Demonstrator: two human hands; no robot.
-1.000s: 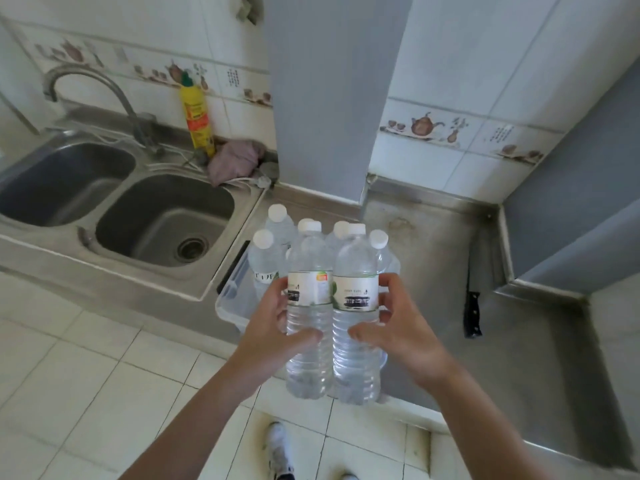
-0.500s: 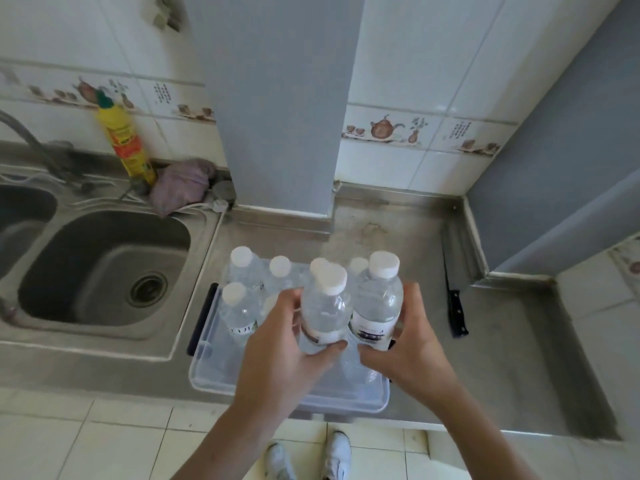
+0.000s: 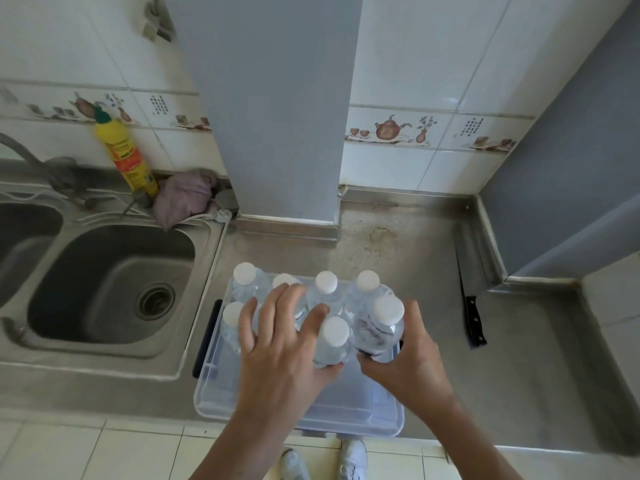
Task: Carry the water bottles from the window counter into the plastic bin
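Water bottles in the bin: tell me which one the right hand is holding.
The bottle at the near right, whose cap sits highest. The right hand wraps it from the right; the shorter-looking bottle beside it sits against the left hand.

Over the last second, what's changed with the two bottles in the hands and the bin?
Both hands lowered the two held water bottles from above the counter edge down into the plastic bin. The left hand has loosened, fingers spread over its bottle; the right hand still grips its bottle. The knife and sink stayed put.
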